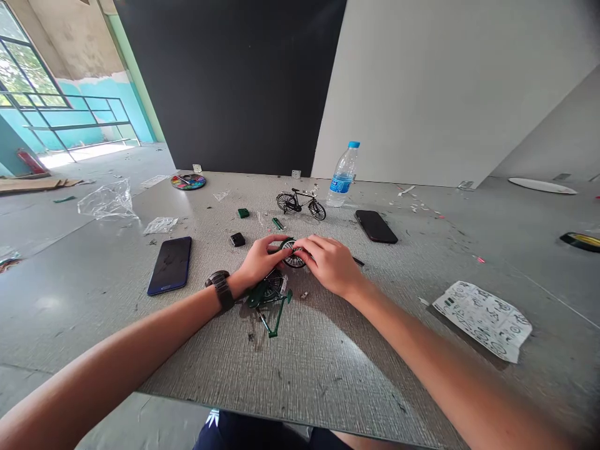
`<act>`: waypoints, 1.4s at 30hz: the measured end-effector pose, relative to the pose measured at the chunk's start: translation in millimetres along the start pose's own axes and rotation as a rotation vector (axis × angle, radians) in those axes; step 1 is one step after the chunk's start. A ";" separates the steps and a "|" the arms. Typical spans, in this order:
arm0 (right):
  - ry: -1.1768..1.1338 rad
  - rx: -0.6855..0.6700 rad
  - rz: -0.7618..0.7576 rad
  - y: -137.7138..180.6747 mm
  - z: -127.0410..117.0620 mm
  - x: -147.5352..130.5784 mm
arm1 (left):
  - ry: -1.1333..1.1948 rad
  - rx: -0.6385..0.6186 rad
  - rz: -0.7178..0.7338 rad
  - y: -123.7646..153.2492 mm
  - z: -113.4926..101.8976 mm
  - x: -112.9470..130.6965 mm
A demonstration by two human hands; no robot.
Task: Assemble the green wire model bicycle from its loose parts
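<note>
Between my two hands is a small black spoked wheel [295, 256] with a green piece along its upper edge. My left hand [263, 259], with a dark watch on the wrist, grips the wheel from the left. From the right, my right hand [325, 259] pinches near the wheel's hub, its fingers closed. Just below my left hand lies a green model bicycle frame [276, 315] with a wheel at its rear end. A finished black model bicycle [300, 203] stands upright beyond my hands.
A water bottle [343, 175] stands behind. Phones lie left [170, 265] and right [375, 226]. A printed sheet [482, 319] is at right. A green block [243, 213], a black block [237, 239] and a green strip [278, 224] lie beyond my hands. Plastic wrapping [110, 201] sits far left.
</note>
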State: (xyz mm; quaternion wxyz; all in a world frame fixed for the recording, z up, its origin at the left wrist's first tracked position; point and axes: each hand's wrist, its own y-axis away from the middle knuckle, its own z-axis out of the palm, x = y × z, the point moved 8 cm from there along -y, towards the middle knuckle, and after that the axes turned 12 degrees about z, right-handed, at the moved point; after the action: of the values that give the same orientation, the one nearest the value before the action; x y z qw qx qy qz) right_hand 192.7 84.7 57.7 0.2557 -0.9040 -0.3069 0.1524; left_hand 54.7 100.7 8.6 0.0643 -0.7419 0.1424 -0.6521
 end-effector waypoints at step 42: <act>0.304 0.030 -0.078 0.6 4.9 -11.8 | -0.045 0.000 0.068 -3.7 0.3 -3.8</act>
State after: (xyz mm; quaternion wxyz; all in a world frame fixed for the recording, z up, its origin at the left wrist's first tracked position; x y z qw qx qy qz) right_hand 181.8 78.7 54.8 0.3186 -0.9001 -0.2971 0.0085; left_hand 55.0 105.4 6.0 0.0897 -0.7511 0.1663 -0.6325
